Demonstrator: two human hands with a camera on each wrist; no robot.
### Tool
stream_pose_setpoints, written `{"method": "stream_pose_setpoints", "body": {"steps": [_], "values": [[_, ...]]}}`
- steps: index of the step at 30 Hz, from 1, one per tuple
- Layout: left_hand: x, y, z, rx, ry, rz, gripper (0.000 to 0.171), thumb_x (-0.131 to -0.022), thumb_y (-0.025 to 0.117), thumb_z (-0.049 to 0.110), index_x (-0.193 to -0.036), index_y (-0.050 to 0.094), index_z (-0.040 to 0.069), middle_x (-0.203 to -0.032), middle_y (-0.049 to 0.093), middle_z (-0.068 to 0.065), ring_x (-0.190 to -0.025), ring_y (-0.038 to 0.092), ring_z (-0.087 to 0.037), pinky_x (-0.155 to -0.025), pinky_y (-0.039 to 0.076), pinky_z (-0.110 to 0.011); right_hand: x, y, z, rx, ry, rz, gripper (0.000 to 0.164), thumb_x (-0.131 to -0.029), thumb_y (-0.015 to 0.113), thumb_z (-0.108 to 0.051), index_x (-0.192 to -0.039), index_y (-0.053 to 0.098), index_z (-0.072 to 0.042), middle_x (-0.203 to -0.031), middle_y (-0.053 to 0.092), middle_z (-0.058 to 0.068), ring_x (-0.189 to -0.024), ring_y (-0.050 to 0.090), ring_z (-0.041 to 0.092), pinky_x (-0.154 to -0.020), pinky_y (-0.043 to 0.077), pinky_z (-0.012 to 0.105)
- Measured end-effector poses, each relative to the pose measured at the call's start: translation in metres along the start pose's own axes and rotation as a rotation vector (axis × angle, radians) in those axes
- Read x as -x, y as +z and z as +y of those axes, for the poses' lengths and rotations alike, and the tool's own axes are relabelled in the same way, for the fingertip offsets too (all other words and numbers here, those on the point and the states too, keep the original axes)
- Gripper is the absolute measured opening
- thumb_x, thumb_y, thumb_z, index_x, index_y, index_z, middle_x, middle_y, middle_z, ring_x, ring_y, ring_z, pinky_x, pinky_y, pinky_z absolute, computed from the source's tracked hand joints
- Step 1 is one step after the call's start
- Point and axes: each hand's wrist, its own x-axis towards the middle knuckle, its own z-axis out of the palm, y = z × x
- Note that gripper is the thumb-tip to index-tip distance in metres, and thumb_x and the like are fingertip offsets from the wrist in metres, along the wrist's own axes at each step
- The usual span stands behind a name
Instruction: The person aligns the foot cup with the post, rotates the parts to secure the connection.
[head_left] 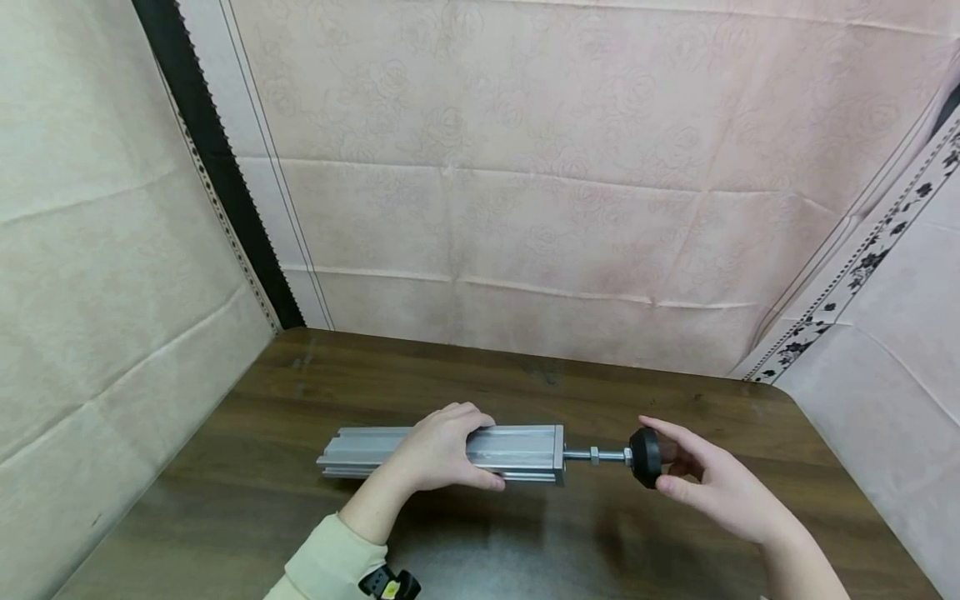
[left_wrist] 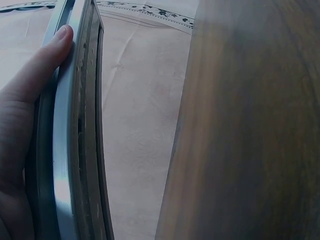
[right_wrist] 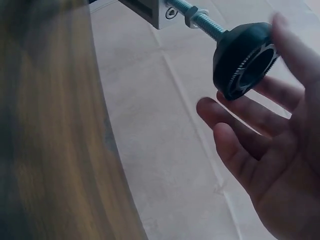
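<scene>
Head view: the bar (head_left: 517,447), a pale grooved metal length, lies crosswise over the wooden table (head_left: 240,517), and the left hand (head_left: 448,450) grips it near its middle, thumb along the near side and fingers over the top toward the far side. A threaded rod (head_left: 577,455) runs out of the bar's right end, with a nut (head_left: 595,455) partway along it and a round black foot (head_left: 645,457) at its tip. The right hand (head_left: 712,483), beyond that same end, is half open, thumb and fingers bent round the foot's rim; how firmly they press I cannot tell. Left wrist view shows the bar held up off the table, cloth (head_left: 570,233) visible through the gap between them. From the right wrist, the foot's ridged hollow face turns toward the palm, and the other fingers curve loosely below it. Past the bar's far side a band of wood leads to the table's far edge, where the cloth rises like a wall. More wood separates the bar's left end from the left edge, while the right edge slants past the right hand. Nearer than the bar, beside the sleeve (head_left: 333,554), the wood carries shadow and a dull sheen.
</scene>
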Motion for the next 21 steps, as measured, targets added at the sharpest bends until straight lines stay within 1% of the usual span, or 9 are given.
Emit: {"method": "stream_pose_setpoints", "body": {"steps": [3, 6, 7, 9, 12, 15, 16, 19, 21], "values": [[0.0003, 0.0001, -0.0004, 0.006, -0.006, -0.011, 0.073, -0.063, 0.074, 0.063, -0.118, 0.062, 0.015, -0.107, 0.058, 0.007, -0.096, 0.051, -0.012, -0.083, 0.044, -0.035, -0.001, -0.0005, 0.0006, -0.007, -0.027, -0.003, 0.073, -0.08, 0.069, 0.003, -0.143, 0.035, -0.008, -0.116, 0.058, -0.001, -0.091, 0.059, 0.012, -0.07, 0.047, 0.026], [0.0005, 0.0008, -0.0013, 0.005, -0.005, -0.011, 0.073, -0.064, 0.074, 0.063, -0.117, 0.062, 0.015, -0.106, 0.058, 0.007, -0.097, 0.052, -0.013, -0.083, 0.043, -0.036, -0.0018, -0.0012, 0.0011, -0.023, -0.064, -0.015, 0.08, -0.076, 0.073, 0.002, -0.144, 0.032, -0.007, -0.127, 0.05, -0.004, -0.096, 0.058, 0.012, -0.073, 0.047, 0.025], [0.0005, 0.001, -0.0017, 0.002, -0.005, -0.008, 0.073, -0.063, 0.074, 0.063, -0.117, 0.062, 0.015, -0.106, 0.058, 0.008, -0.097, 0.052, -0.013, -0.083, 0.043, -0.036, -0.0022, -0.0011, 0.0008, -0.026, -0.072, -0.019, 0.08, -0.076, 0.074, 0.002, -0.143, 0.033, -0.006, -0.127, 0.047, -0.003, -0.095, 0.057, 0.013, -0.073, 0.047, 0.025], [0.0006, 0.0011, -0.002, 0.0, -0.004, -0.002, 0.073, -0.063, 0.074, 0.062, -0.117, 0.062, 0.015, -0.106, 0.058, 0.008, -0.096, 0.052, -0.013, -0.083, 0.043, -0.036, -0.0023, -0.0005, -0.0004, -0.014, -0.049, -0.014, 0.077, -0.076, 0.075, -0.001, -0.142, 0.035, -0.007, -0.124, 0.047, -0.002, -0.094, 0.058, 0.012, -0.073, 0.047, 0.025], [0.0006, 0.0005, -0.0014, -0.005, -0.008, -0.001, 0.073, -0.063, 0.075, 0.061, -0.117, 0.062, 0.015, -0.106, 0.058, 0.007, -0.096, 0.052, -0.013, -0.083, 0.043, -0.036, -0.0019, 0.0008, -0.002, 0.01, 0.006, -0.003, 0.069, -0.08, 0.072, -0.002, -0.14, 0.039, -0.008, -0.112, 0.054, 0.0, -0.087, 0.059, 0.012, -0.069, 0.046, 0.025], [0.0002, -0.0001, -0.0013, -0.01, -0.009, -0.001, 0.073, -0.063, 0.075, 0.061, -0.118, 0.062, 0.015, -0.107, 0.058, 0.006, -0.096, 0.051, -0.013, -0.083, 0.043, -0.036, -0.0024, 0.0003, -0.002, 0.018, 0.041, 0.0, 0.065, -0.083, 0.068, -0.002, -0.141, 0.039, -0.01, -0.103, 0.06, 0.001, -0.086, 0.059, 0.011, -0.068, 0.046, 0.025], [0.0, -0.0004, -0.0011, -0.011, -0.008, -0.002, 0.073, -0.064, 0.075, 0.061, -0.118, 0.061, 0.015, -0.107, 0.058, 0.006, -0.096, 0.051, -0.013, -0.083, 0.043, -0.036, -0.0025, -0.0001, -0.0015, 0.015, 0.034, -0.005, 0.068, -0.082, 0.068, -0.001, -0.142, 0.037, -0.01, -0.104, 0.06, 0.001, -0.087, 0.059, 0.01, -0.068, 0.046, 0.026], [-0.0002, -0.0009, -0.0007, -0.017, -0.003, -0.002, 0.072, -0.063, 0.075, 0.062, -0.117, 0.061, 0.015, -0.107, 0.058, 0.007, -0.096, 0.052, -0.013, -0.083, 0.043, -0.035, -0.0028, -0.0001, 0.0003, -0.002, -0.019, -0.013, 0.076, -0.078, 0.071, 0.002, -0.144, 0.033, -0.009, -0.118, 0.056, -0.002, -0.092, 0.058, 0.01, -0.071, 0.047, 0.026], [0.0002, -0.0013, 0.0001, -0.017, -0.002, -0.002, 0.072, -0.064, 0.075, 0.061, -0.117, 0.062, 0.015, -0.107, 0.058, 0.007, -0.096, 0.052, -0.013, -0.083, 0.043, -0.035, -0.0026, 0.0009, 0.001, -0.011, -0.043, -0.018, 0.08, -0.076, 0.074, 0.0, -0.144, 0.032, -0.008, -0.12, 0.053, -0.004, -0.093, 0.058, 0.011, -0.07, 0.047, 0.027]]}}
